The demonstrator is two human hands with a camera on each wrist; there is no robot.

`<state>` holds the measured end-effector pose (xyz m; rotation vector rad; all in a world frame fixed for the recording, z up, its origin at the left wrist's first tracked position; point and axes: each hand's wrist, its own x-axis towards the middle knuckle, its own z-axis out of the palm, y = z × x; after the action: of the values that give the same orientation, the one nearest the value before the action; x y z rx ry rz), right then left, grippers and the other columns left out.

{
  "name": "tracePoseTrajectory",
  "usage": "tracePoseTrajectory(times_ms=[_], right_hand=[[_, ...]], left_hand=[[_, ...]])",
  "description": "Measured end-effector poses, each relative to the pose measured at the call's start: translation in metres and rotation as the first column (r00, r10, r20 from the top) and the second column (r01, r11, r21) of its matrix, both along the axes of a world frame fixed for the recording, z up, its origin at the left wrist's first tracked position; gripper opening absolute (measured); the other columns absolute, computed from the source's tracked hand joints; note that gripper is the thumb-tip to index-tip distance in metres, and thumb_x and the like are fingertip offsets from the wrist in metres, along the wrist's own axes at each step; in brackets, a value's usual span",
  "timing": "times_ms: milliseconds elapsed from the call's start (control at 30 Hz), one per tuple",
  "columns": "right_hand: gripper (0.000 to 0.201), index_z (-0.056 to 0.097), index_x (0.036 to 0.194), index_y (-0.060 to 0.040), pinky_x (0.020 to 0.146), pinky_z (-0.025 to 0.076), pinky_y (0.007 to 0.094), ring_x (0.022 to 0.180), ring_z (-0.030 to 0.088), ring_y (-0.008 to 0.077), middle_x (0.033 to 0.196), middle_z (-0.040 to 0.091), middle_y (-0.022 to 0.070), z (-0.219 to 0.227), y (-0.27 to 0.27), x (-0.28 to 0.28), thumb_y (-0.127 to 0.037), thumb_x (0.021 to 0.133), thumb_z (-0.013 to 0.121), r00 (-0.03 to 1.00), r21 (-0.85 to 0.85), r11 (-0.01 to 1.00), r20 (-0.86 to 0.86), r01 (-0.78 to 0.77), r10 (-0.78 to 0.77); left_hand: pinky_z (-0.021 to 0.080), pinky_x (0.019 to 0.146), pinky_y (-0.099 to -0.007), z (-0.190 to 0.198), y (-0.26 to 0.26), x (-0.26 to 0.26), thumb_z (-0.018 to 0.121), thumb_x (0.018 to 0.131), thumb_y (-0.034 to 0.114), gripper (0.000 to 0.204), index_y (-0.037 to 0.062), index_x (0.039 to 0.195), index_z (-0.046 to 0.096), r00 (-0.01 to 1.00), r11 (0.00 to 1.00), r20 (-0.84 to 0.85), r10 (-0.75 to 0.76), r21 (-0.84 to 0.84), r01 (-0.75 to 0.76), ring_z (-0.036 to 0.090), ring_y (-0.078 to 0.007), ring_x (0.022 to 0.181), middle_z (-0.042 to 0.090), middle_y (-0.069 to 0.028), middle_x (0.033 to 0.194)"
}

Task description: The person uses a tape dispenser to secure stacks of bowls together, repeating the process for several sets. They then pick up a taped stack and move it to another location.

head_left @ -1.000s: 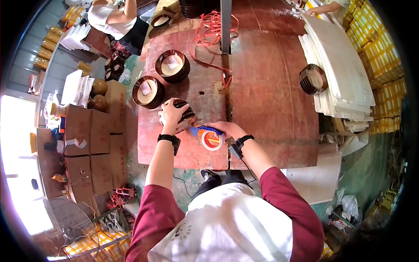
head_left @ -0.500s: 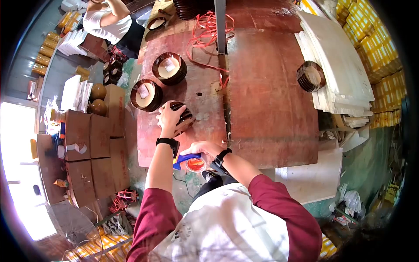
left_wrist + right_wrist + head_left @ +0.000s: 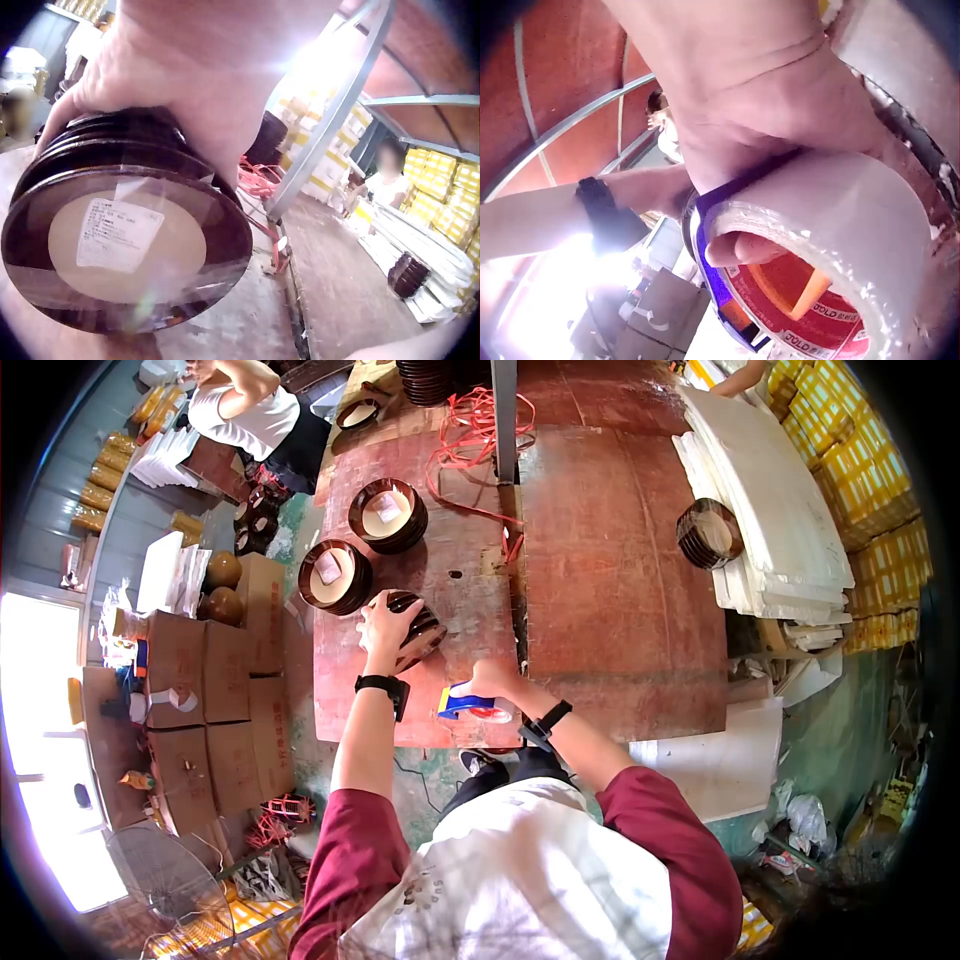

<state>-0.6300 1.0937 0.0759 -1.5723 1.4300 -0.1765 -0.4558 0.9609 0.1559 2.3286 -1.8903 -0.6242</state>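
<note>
My left hand (image 3: 385, 627) grips a stack of dark brown round dishes (image 3: 420, 630) tipped on its edge on the red-brown table (image 3: 600, 580). In the left wrist view the stack (image 3: 124, 240) shows a cream centre with a paper label under clear film, and my left hand (image 3: 187, 97) curls over its top. My right hand (image 3: 495, 682) holds a blue tape dispenser (image 3: 470, 705) near the table's front edge, to the right of the stack. Seen from the right wrist, my fingers (image 3: 739, 247) reach through the clear tape roll (image 3: 817, 247) on that dispenser.
Two more dish stacks (image 3: 336, 575) (image 3: 387, 515) lie flat at the table's left. Another stack (image 3: 710, 535) rests by white foam sheets (image 3: 770, 500) at right. An orange cord (image 3: 470, 430) lies at the back. Cardboard boxes (image 3: 215, 690) stand left of the table. A person (image 3: 250, 410) works at far left.
My right hand came back up from below the table's front edge with the tape dispenser to the table, close to the stack. My left hand kept its hold on the stack.
</note>
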Motion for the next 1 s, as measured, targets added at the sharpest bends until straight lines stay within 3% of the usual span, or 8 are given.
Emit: tracePoseTrajectory(times_ms=[67,200,333,433,567,700,833,1000], right_hand=[[0.085,0.061,0.124,0.0067,0.077,0.054,0.0405,0.094,0.07,0.0352,0.104,0.071,0.0258,-0.028,-0.002,0.008,-0.051,0.067,0.086,0.998,-0.138,0.989,0.039,0.061,-0.056],[0.084,0.054,0.137,-0.0004,0.088,0.052,0.0372,0.105,0.068,0.0314,0.119,0.069,0.0219,-0.013,-0.025,0.018,-0.042,0.071,0.085,0.959,0.017,1.0,0.284,-0.012,0.007],[0.071,0.059,0.13,0.0025,0.084,0.055,0.0388,0.099,0.07,0.0324,0.115,0.07,0.0217,-0.017,-0.05,0.034,-0.034,0.073,0.079,0.878,-0.011,1.0,0.477,-0.029,0.031],[0.061,0.067,0.115,0.0044,0.079,0.056,0.0406,0.093,0.071,0.0355,0.105,0.071,0.0248,-0.009,-0.068,0.045,-0.036,0.071,0.078,0.987,-0.11,0.99,0.129,-0.084,0.098],[0.051,0.071,0.097,0.0081,0.077,0.056,0.0453,0.094,0.07,0.039,0.1,0.07,0.0276,0.04,-0.071,0.045,-0.036,0.072,0.077,0.982,0.057,0.995,0.176,-0.085,0.074],[0.063,0.062,0.114,0.0078,0.076,0.055,0.0467,0.09,0.07,0.0396,0.098,0.07,0.0273,-0.045,-0.054,0.074,-0.037,0.073,0.079,0.993,-0.198,0.98,0.106,-0.022,0.043],[0.068,0.055,0.12,0.0082,0.075,0.054,0.0481,0.091,0.068,0.0434,0.1,0.068,0.0314,-0.006,-0.019,0.06,-0.036,0.074,0.079,0.978,-0.121,0.99,0.185,-0.077,0.098],[0.053,0.061,0.114,0.006,0.079,0.055,0.0484,0.095,0.068,0.0434,0.102,0.07,0.0281,-0.015,-0.039,0.071,-0.026,0.075,0.077,0.985,-0.221,0.972,0.165,0.083,-0.047]], left_hand=[[0.047,0.103,-0.049,-0.002,0.002,0.003,0.075,0.073,0.064,0.082,0.0208,0.14,0.055,1.0,1.0,-0.012,0.006,-0.015,-0.006,0.056,-0.0415,0.124,0.053,-0.023,0.137],[0.045,0.103,-0.0567,-0.015,-0.003,0.014,0.074,0.074,0.065,0.081,0.0268,0.142,0.052,0.997,1.0,-0.078,0.016,0.002,-0.016,0.046,-0.0479,0.13,0.046,-0.02,0.144],[0.045,0.104,-0.0554,-0.017,-0.004,0.018,0.075,0.073,0.065,0.082,0.0265,0.142,0.052,0.995,1.0,-0.095,0.017,-0.003,-0.018,0.046,-0.0487,0.13,0.046,-0.0187,0.145],[0.046,0.104,-0.0494,-0.017,0.001,0.015,0.075,0.074,0.063,0.077,0.0203,0.135,0.059,0.997,0.994,-0.071,0.014,-0.109,-0.022,0.057,-0.041,0.122,0.055,-0.023,0.135],[0.046,0.104,-0.0494,-0.016,-0.003,0.016,0.075,0.073,0.064,0.077,0.0202,0.135,0.059,0.998,0.995,-0.043,0.047,-0.09,-0.05,0.056,-0.0409,0.123,0.054,-0.0236,0.136],[0.047,0.102,-0.0509,-0.025,-0.013,0.034,0.074,0.073,0.067,0.084,0.0246,0.141,0.052,0.991,0.999,-0.124,0.045,-0.023,-0.048,0.056,-0.0439,0.122,0.052,-0.0235,0.136],[0.046,0.104,-0.0477,-0.022,-0.01,0.033,0.074,0.074,0.066,0.081,0.0158,0.135,0.058,0.987,0.996,-0.148,0.068,-0.045,-0.075,0.056,-0.0407,0.124,0.055,-0.0267,0.133],[0.046,0.103,-0.0506,-0.02,-0.008,0.032,0.074,0.074,0.066,0.083,0.0197,0.14,0.054,0.991,0.996,-0.114,0.07,-0.044,-0.075,0.056,-0.044,0.123,0.053,-0.0268,0.135]])
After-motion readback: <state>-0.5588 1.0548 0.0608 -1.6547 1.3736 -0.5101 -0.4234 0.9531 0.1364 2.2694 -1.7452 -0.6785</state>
